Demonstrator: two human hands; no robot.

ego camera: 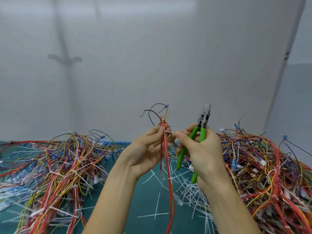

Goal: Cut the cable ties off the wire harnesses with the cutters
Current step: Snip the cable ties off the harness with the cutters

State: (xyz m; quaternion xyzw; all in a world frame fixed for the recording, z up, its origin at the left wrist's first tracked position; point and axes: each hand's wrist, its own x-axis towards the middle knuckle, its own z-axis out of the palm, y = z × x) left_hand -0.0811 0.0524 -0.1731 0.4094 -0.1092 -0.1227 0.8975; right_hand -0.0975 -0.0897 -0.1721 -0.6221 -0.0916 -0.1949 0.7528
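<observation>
**Desk layout**

Left pile [55, 166] of harnesses lies at the desk's [145, 205] left edge, right pile [263, 166] at its right edge; loose cable ties [192, 190] lie btw. them, mid-desk. Above these: held harness [167, 159] in left hand [145, 149], cutters [201, 122] in right hand [202, 152] beside it. Wall [152, 56] behind.

Holding a thin wire harness [167, 154] upright in the left hand [147, 150]; gripping green-handled cutters [202, 123] in the right hand [203, 154], jaws up, slightly apart; apparently pinching the white cable tie [170, 132] with right fingertips [179, 135]. Hovering over cut ties [194, 191] on green mat [145, 205].
</observation>
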